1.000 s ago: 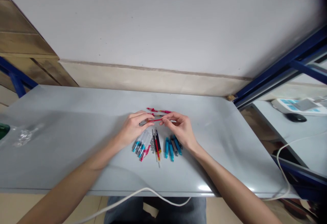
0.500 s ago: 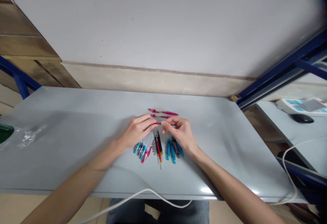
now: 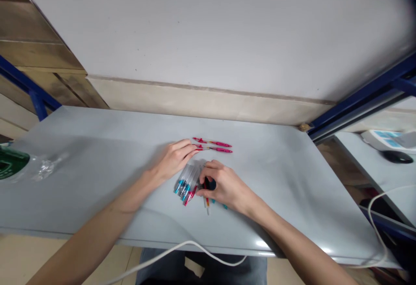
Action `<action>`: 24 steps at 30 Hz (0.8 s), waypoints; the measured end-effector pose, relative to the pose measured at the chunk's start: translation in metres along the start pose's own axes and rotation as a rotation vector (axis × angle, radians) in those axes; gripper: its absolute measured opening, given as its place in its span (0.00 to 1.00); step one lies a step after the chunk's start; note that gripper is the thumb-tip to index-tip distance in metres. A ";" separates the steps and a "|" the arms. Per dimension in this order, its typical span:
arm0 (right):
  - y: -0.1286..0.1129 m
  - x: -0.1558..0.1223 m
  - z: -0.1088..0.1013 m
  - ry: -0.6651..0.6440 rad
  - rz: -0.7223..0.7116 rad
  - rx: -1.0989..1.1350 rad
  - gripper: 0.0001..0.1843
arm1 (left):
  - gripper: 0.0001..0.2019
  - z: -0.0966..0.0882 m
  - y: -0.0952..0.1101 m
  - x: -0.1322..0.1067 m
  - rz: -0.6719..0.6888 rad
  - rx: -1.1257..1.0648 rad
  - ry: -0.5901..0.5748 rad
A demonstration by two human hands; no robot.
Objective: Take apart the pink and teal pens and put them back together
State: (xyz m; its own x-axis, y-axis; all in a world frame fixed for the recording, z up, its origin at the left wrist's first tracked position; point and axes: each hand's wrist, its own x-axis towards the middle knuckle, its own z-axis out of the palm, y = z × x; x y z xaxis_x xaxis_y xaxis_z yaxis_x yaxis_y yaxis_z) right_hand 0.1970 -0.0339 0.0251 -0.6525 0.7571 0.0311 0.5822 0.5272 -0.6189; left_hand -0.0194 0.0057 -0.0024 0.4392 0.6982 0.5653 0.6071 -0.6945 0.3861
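Two pink pens (image 3: 212, 143) lie side by side on the grey table (image 3: 97, 155), beyond my hands. My left hand (image 3: 173, 160) lies stretched toward them, its fingertips touching the left end of the nearer pink pen (image 3: 216, 149). Just below it sits a cluster of clear pen barrels with teal tips (image 3: 182, 182) and one with a pink tip (image 3: 189, 194). My right hand (image 3: 224, 187) rests over the pile of thin refills (image 3: 207, 202), its fingers curled and pinching one. It hides most of the teal pen pieces (image 3: 224, 206).
A green object (image 3: 9, 163) and crumpled clear plastic (image 3: 45, 168) lie at the table's left end. A white cable (image 3: 182, 248) hangs along the front edge. A blue metal frame (image 3: 357, 98) and a second table with a black mouse (image 3: 398, 156) stand to the right.
Both hands were pinching a red pen part above the pile. Now my right hand has dropped onto the refills, and my left hand has reached out to the pink pens.
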 end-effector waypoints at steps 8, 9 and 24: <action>0.000 0.000 0.009 -0.010 -0.014 -0.115 0.11 | 0.10 0.000 0.002 0.000 0.023 -0.023 -0.033; 0.000 0.000 0.010 -0.007 -0.012 -0.111 0.10 | 0.10 -0.001 0.002 0.000 0.024 -0.022 -0.040; 0.003 -0.002 -0.020 0.151 0.119 0.382 0.05 | 0.10 -0.001 -0.002 -0.001 0.016 -0.013 -0.056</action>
State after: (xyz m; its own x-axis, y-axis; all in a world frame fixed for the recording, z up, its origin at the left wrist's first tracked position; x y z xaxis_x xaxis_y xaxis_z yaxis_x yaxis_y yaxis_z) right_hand 0.2103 -0.0263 0.0389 -0.4971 0.8668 0.0387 0.4095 0.2737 -0.8703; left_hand -0.0215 0.0057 -0.0032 0.4856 0.6952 0.5300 0.5910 -0.7078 0.3869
